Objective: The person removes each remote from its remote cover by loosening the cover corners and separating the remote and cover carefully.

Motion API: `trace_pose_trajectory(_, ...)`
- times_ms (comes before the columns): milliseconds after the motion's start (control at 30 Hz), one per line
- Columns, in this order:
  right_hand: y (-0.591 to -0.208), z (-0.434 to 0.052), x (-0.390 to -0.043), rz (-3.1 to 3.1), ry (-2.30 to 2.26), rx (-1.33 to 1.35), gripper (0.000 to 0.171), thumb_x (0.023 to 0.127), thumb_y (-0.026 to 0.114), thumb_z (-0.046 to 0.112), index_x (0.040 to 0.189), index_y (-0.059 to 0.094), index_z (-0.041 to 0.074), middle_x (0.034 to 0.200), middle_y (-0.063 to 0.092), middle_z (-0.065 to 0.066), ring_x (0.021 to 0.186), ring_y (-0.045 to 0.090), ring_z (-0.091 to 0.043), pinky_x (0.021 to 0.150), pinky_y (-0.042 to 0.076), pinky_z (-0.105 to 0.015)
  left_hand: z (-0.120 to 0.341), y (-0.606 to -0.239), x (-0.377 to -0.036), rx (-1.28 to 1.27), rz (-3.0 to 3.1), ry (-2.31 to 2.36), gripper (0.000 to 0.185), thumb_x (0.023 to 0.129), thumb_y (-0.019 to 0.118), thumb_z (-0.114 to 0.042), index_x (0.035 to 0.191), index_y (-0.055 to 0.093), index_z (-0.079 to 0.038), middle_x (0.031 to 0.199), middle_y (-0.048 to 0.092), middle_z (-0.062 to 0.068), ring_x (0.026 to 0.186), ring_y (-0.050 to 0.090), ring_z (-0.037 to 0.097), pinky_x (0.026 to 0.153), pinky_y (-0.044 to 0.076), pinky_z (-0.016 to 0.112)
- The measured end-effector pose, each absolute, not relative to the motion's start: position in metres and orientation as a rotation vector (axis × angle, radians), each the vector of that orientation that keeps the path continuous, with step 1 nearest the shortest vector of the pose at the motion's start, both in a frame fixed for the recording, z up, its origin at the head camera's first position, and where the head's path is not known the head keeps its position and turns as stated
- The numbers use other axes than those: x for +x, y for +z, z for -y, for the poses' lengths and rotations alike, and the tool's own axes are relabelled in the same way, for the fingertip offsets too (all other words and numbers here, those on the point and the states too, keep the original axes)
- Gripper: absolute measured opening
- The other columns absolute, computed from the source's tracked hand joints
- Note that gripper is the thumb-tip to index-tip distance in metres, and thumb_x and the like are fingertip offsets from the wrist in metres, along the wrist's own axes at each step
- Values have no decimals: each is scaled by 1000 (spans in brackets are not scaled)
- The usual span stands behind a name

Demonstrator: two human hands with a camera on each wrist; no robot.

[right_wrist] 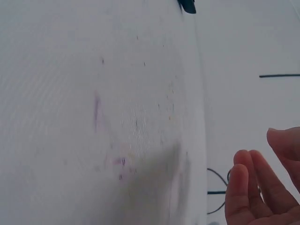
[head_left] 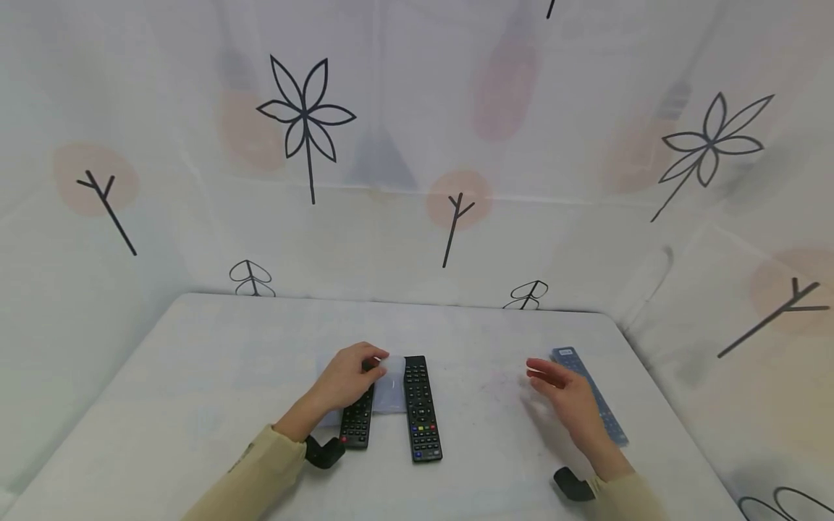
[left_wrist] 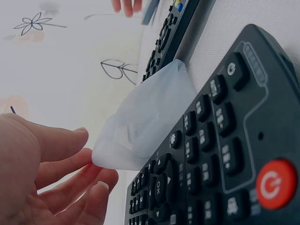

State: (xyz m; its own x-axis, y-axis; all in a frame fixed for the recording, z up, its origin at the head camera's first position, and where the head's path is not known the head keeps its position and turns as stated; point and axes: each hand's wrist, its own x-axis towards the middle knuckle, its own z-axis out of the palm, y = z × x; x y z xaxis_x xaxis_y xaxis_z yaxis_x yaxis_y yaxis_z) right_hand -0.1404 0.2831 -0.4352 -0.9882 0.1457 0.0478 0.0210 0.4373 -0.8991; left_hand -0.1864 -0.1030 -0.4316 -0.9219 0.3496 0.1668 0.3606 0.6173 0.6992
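My left hand [head_left: 348, 376] is over the upper end of a black remote control [head_left: 355, 427] with a red power button. In the left wrist view, its fingertips touch the raised edge of a translucent plastic sleeve [left_wrist: 140, 122], while the thumb stands apart from them. The sleeve lies between that remote and a second, longer black remote [head_left: 423, 412], partly hidden by the hand. My right hand [head_left: 570, 401] hovers beside a blue remote control [head_left: 589, 383], holding nothing, its fingers loosely bent. The right wrist view shows only fingers [right_wrist: 262, 187] over bare tabletop.
A white-covered table [head_left: 482, 477] carries everything, with faint purple marks near its middle. Behind and beside it hang pale curtains [head_left: 404, 239] with drawn flowers and twigs. Dark wrist devices [head_left: 323, 454] sit at both sleeves.
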Motion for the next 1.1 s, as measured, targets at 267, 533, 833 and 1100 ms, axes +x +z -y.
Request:
trace_pose_trajectory(267,-428,-315,-130,2575,1394,-258,39,94,69,10,131,63,1,125,66,-18,96,54,15,80,42,-6,103,-432,-188,-610,2826,-1236,24,94,69,-13,118,70,-10,110,66,0,100,64,18,85,52,41)
trace_pose_trajectory(533,-431,-339,-123,2621,1241,-436,41,94,68,15,133,62,4,134,60,-18,123,53,-23,77,41,-12,103,-432,-188,-612,2827,-1241,24,95,68,-13,119,70,-9,111,67,1,99,63,18,83,51,40)
trace_pose_trajectory(833,-441,-359,-121,2624,1202,-598,47,92,69,12,136,58,0,136,56,-25,126,51,-39,67,42,-12,103,-433,-187,-607,2833,-1229,25,95,68,-14,119,70,-8,111,67,1,99,63,18,83,51,40)
trace_pose_trajectory(1100,-449,-358,-128,2662,1208,-704,55,88,72,15,138,54,-2,139,49,-32,126,47,-46,95,44,-57,102,-433,-186,-616,2826,-1235,25,95,68,-14,119,70,-8,110,67,2,98,63,18,82,51,40)
